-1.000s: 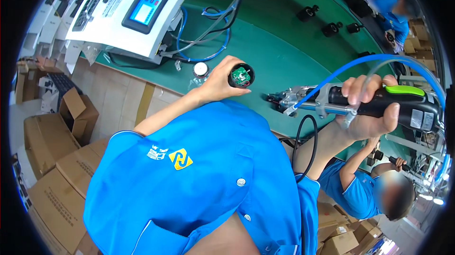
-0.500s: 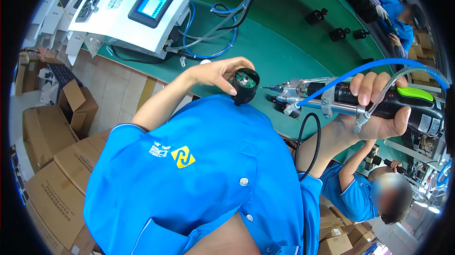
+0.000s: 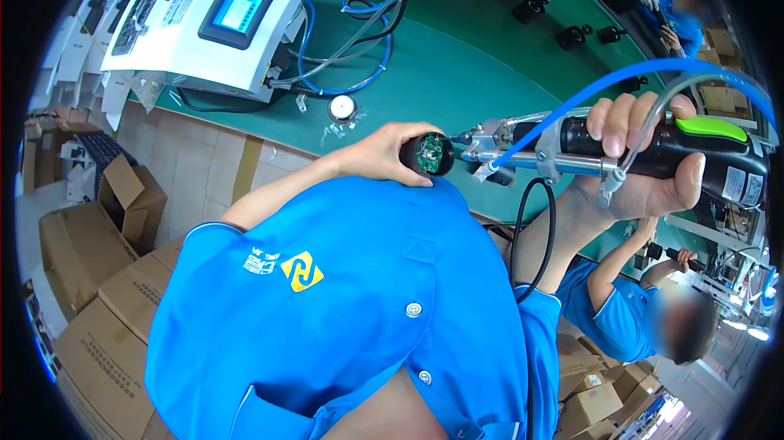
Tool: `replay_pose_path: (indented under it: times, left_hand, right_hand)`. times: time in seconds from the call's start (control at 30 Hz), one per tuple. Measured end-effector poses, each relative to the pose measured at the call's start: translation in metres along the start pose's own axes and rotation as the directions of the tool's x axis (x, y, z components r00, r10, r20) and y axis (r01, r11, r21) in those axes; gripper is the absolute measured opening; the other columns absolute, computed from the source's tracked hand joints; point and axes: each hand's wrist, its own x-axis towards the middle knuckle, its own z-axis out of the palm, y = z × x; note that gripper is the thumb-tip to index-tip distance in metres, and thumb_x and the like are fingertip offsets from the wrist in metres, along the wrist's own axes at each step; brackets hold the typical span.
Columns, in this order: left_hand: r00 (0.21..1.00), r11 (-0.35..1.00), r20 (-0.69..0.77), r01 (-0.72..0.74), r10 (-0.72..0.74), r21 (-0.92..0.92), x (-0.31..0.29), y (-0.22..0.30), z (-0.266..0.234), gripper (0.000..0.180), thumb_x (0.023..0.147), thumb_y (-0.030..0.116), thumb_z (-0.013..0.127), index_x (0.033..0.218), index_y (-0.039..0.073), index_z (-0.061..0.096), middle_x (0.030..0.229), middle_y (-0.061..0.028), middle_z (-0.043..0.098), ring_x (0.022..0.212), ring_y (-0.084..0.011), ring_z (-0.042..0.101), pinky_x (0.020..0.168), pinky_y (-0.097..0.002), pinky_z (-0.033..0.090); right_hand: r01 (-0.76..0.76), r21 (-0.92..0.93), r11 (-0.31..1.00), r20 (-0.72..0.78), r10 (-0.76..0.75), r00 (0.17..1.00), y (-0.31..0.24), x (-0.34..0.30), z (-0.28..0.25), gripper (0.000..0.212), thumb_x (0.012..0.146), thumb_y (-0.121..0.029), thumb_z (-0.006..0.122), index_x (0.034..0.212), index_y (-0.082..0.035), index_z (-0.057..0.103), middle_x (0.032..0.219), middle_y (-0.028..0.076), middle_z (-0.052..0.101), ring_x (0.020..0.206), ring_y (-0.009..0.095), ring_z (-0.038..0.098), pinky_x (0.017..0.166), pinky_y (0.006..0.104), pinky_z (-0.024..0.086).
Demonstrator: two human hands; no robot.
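Observation:
My left hand (image 3: 388, 154) is closed round a black cylindrical housing (image 3: 412, 164), tilted so its open end faces right. Inside the housing shows a green circuit board (image 3: 430, 153). My right hand (image 3: 645, 154) grips a black electric screwdriver (image 3: 665, 150) with a green lever, metal rods and clear and blue hoses. The screwdriver lies nearly level, its nozzle pointing left at the housing's mouth. Whether the tip touches the board I cannot tell.
A white machine (image 3: 212, 23) with a touch screen stands on the green bench (image 3: 482, 89), hoses beside it. A small round white-topped part (image 3: 343, 108) sits near the bench edge. Several black parts (image 3: 531, 8) line the far side. Cardboard boxes (image 3: 106, 342) are at left; a co-worker (image 3: 621, 309) is at right.
The housing has turned so its open end and board face the screwdriver more. The screwdriver's tip has come closer, to the housing's mouth. The view has shifted slightly.

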Motion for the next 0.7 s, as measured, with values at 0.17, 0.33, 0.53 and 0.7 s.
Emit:
replay_pose_path:
  times: [0.17,0.33,0.53,0.7]
  left_hand:
    - [0.997,0.995,-0.048,0.052,-0.056,-0.081,-0.006,0.005,0.004,0.059,0.061,0.012,0.074,0.113,0.000,0.047,0.102,-0.0102,0.055,0.094,-0.0144,0.052,0.082,-0.0265,0.042]
    - [1.000,1.000,-0.013,0.004,-0.004,-0.003,-0.006,0.003,0.004,0.062,0.062,0.003,0.072,0.116,-0.002,0.043,0.105,-0.0079,0.052,0.094,-0.0111,0.049,0.080,-0.0237,0.042]
    - [1.000,0.998,-0.016,-0.002,0.003,0.055,-0.007,0.006,0.003,0.062,0.062,0.005,0.073,0.116,-0.002,0.043,0.104,-0.0093,0.052,0.094,-0.0116,0.050,0.080,-0.0243,0.042]
    - [0.999,0.992,-0.011,-0.050,0.052,0.114,-0.005,0.006,0.001,0.063,0.061,0.009,0.074,0.115,-0.002,0.044,0.103,-0.0101,0.053,0.093,-0.0129,0.051,0.079,-0.0251,0.043]
  right_hand:
    - [-0.022,-0.007,1.000,-0.017,0.022,1.000,0.005,-0.003,0.002,0.045,0.080,-0.040,0.044,0.107,-0.004,0.045,0.065,0.009,0.049,0.051,0.018,0.047,0.052,0.0335,0.040]
    - [-0.026,-0.016,1.000,-0.045,0.025,0.999,0.011,-0.006,0.004,0.044,0.079,-0.040,0.044,0.106,-0.004,0.046,0.064,0.009,0.049,0.049,0.018,0.046,0.052,0.0335,0.040]
    - [-0.024,-0.047,0.999,-0.086,0.020,0.996,0.014,-0.007,0.007,0.043,0.078,-0.040,0.046,0.103,-0.004,0.048,0.061,0.008,0.048,0.048,0.017,0.046,0.050,0.0329,0.040]
    - [-0.029,-0.067,0.997,-0.095,0.023,0.995,0.015,-0.007,0.006,0.043,0.078,-0.039,0.047,0.102,-0.004,0.049,0.060,0.008,0.048,0.047,0.017,0.045,0.050,0.0331,0.040]
